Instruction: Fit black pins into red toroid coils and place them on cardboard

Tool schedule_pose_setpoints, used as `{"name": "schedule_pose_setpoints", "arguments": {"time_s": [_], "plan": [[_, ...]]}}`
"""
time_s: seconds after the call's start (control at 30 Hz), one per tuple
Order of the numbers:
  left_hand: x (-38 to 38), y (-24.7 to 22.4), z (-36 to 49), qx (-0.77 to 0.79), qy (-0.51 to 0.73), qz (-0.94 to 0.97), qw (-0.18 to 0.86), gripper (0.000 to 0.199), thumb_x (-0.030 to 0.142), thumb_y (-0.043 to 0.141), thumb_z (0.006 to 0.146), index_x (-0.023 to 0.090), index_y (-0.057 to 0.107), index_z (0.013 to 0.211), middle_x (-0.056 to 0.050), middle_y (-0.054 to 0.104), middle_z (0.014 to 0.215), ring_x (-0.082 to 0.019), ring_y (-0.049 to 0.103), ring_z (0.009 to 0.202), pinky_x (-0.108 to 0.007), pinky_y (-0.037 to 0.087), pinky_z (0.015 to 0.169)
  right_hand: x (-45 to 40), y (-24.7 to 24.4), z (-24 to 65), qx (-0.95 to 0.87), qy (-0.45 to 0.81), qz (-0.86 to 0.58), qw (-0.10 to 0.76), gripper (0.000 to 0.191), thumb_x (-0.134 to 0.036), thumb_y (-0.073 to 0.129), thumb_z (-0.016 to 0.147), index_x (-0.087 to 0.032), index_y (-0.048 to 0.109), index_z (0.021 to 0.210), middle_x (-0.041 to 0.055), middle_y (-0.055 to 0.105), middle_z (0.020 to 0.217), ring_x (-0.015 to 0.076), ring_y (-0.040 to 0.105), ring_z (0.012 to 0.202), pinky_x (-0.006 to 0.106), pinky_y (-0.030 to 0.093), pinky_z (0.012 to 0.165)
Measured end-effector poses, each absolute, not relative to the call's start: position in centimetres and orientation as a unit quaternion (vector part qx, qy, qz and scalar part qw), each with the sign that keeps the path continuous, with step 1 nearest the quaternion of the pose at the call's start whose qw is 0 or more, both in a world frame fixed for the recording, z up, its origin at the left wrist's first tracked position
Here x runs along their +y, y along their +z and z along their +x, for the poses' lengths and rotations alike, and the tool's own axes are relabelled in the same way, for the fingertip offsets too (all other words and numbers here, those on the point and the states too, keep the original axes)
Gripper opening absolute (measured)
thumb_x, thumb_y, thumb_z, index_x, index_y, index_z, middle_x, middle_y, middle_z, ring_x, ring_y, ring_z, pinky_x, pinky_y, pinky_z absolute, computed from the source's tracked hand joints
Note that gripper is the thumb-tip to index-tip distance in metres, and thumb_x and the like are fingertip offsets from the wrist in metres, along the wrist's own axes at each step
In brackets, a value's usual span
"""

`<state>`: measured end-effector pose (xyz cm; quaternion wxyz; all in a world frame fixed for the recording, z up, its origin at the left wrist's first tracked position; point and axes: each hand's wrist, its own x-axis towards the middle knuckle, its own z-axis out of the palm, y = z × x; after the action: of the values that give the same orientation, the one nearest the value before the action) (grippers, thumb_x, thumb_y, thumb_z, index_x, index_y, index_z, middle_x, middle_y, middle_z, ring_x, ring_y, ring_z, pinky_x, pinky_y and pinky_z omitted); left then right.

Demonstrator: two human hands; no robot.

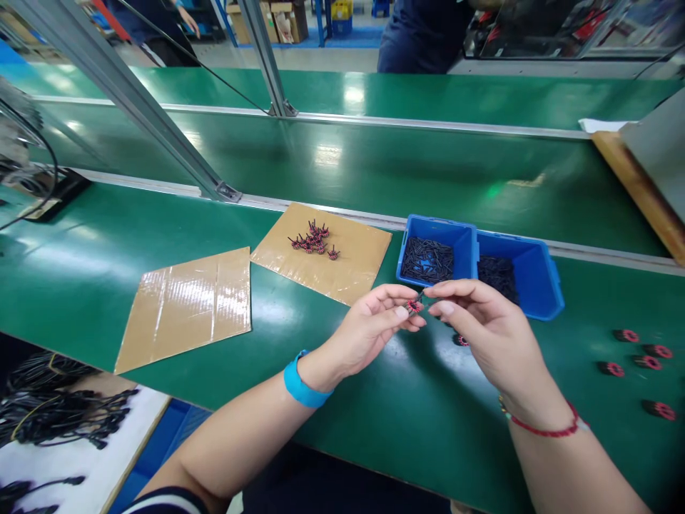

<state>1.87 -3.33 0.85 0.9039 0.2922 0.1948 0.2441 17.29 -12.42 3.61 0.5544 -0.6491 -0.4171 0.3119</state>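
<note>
My left hand (374, 325), with a blue band at the wrist, pinches a small red and black ringed part (413, 306). Close beside it, my right hand (481, 328) has thumb and index finger pressed together at a thin dark piece by the part's upper edge; its exact shape is too small to tell. Just beyond both hands stand two blue bins, the left one (477, 250) and the right one (541, 282), holding small black pieces. Another red and black part (461, 340) lies on the table, partly hidden by my right hand.
Several assembled parts (315, 239) sit on a cardboard sheet (358, 260); a second sheet (187, 307) lies left. Several ringed parts (647, 362) are at right. A metal post (160, 128) rises behind. Black cables (48, 400) lie lower left. Two people stand beyond the line.
</note>
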Motion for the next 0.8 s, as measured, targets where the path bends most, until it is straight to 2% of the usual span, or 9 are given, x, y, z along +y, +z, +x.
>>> {"name": "schedule_pose_setpoints", "arguments": {"time_s": [0.13, 0.2, 0.27, 0.33, 0.43, 0.57, 0.73, 0.8], "plan": [[-3.0, 0.9, 1.9, 0.207, 0.246, 0.255, 0.912, 0.022, 0.018, 0.082, 0.077, 0.014, 0.065, 0.091, -0.004, 0.073, 0.090, -0.013, 0.071, 0.078, -0.026, 0.051, 0.077, -11.2, 3.2, 18.8, -0.472, 0.178, -0.709, 0.493, 0.020, -0.031, 0.058, 0.096, -0.022, 0.070, 0.110, 0.0070, 0.076, 0.107, 0.0168, 0.071, 0.082, 0.033, 0.058, 0.076], [-2.8, 0.8, 2.0, 0.219, 0.250, 0.234, 0.914, 0.023, 0.017, 0.082, 0.075, 0.013, 0.066, 0.091, -0.004, 0.073, 0.088, -0.012, 0.070, 0.077, -0.024, 0.050, 0.076, -9.4, 3.0, 19.9, -0.532, 0.128, -0.760, 0.351, 0.025, -0.031, 0.052, 0.099, -0.020, 0.068, 0.114, 0.0096, 0.074, 0.115, 0.0197, 0.071, 0.095, 0.036, 0.056, 0.087], [-2.7, 0.7, 2.0, 0.233, 0.261, 0.213, 0.912, 0.025, 0.015, 0.083, 0.072, 0.013, 0.067, 0.090, -0.004, 0.073, 0.087, -0.012, 0.069, 0.075, -0.024, 0.050, 0.075, -7.1, 2.5, 21.0, -0.598, 0.100, -0.783, 0.137, 0.030, -0.027, 0.046, 0.101, -0.018, 0.067, 0.122, 0.0124, 0.070, 0.125, 0.0230, 0.068, 0.112, 0.037, 0.051, 0.098], [-2.6, 0.5, 2.1, 0.244, 0.275, 0.191, 0.910, 0.027, 0.015, 0.085, 0.069, 0.012, 0.068, 0.090, -0.005, 0.073, 0.087, -0.012, 0.069, 0.074, -0.024, 0.050, 0.074, -5.0, 1.9, 21.7, -0.620, 0.098, -0.776, 0.061, 0.028, -0.018, 0.052, 0.095, -0.014, 0.070, 0.116, 0.0169, 0.071, 0.121, 0.0272, 0.067, 0.115, 0.039, 0.049, 0.100], [-2.3, 0.2, 2.3, 0.253, 0.299, 0.162, 0.906, 0.029, 0.012, 0.086, 0.065, 0.012, 0.068, 0.088, -0.004, 0.070, 0.082, -0.012, 0.067, 0.071, -0.024, 0.049, 0.073, -2.5, 0.9, 22.2, -0.625, 0.097, -0.774, 0.014, 0.025, -0.008, 0.055, 0.087, -0.010, 0.072, 0.105, 0.0214, 0.075, 0.106, 0.0308, 0.073, 0.099, 0.039, 0.052, 0.083], [-1.8, -0.3, 2.5, 0.243, 0.312, 0.151, 0.906, 0.031, 0.011, 0.088, 0.060, 0.011, 0.068, 0.085, -0.006, 0.070, 0.080, -0.012, 0.065, 0.068, -0.024, 0.046, 0.068, -1.4, -0.1, 22.8, -0.633, 0.097, -0.767, -0.028, 0.032, -0.012, 0.041, 0.095, -0.013, 0.073, 0.094, 0.0210, 0.077, 0.092, 0.0340, 0.076, 0.085, 0.039, 0.050, 0.068], [-2.2, -0.3, 2.5, 0.221, 0.303, 0.160, 0.913, 0.029, 0.014, 0.087, 0.065, 0.011, 0.068, 0.087, -0.006, 0.070, 0.080, -0.011, 0.064, 0.067, -0.025, 0.045, 0.068, -1.6, -0.2, 23.4, -0.647, 0.110, -0.753, -0.043, 0.028, -0.018, 0.048, 0.093, -0.016, 0.072, 0.106, 0.0164, 0.078, 0.109, 0.0291, 0.075, 0.098, 0.035, 0.050, 0.075], [-2.4, -0.3, 2.5, 0.217, 0.295, 0.169, 0.915, 0.031, 0.015, 0.088, 0.065, 0.011, 0.068, 0.087, -0.006, 0.069, 0.080, -0.011, 0.065, 0.067, -0.024, 0.045, 0.067, -1.5, -0.3, 23.4, -0.651, 0.121, -0.748, -0.043, 0.025, -0.018, 0.052, 0.090, -0.018, 0.072, 0.104, 0.0129, 0.079, 0.108, 0.0261, 0.075, 0.097, 0.032, 0.049, 0.075]]}}
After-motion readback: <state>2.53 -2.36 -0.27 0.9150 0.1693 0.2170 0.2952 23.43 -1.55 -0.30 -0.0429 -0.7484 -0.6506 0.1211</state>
